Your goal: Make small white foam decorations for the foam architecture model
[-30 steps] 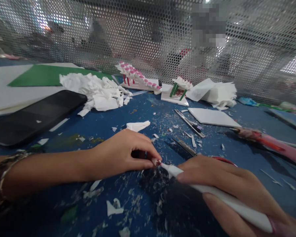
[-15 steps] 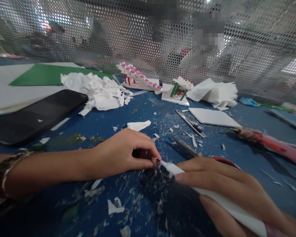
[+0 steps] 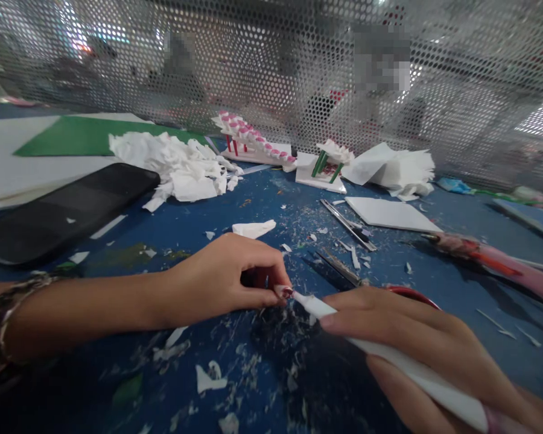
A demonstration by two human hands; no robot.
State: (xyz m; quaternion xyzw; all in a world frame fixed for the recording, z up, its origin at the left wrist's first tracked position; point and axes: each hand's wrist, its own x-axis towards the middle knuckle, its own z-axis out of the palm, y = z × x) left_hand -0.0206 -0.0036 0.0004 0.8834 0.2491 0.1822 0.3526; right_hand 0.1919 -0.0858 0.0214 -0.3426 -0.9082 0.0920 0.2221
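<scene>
Between thumb and fingertips, my left hand (image 3: 235, 271) pinches a small pale piece with a dark red middle (image 3: 282, 292). My right hand (image 3: 411, 337) is closed round a long white pen-shaped tool (image 3: 416, 377) with a narrow tip. The tip meets or nearly meets the dark red middle; I cannot tell if they touch. A pair of scissors with red handles (image 3: 409, 294) lies just beyond my right hand, partly hidden by it. A folded strip of white tissue (image 3: 254, 229) lies behind my left hand.
A black phone (image 3: 67, 211) lies left, beside crumpled white tissue (image 3: 181, 166). Behind stand a model with pink dots (image 3: 256, 138) and one with green posts (image 3: 326, 166). Metal tweezers (image 3: 348, 224), a white card (image 3: 391, 214) and a pink tool (image 3: 502, 259) lie right. Metal mesh (image 3: 271, 72) rises behind.
The piece in my left fingers has turned or shifted slightly toward the left, and the tool tip has followed it. Both hands keep their holds.
</scene>
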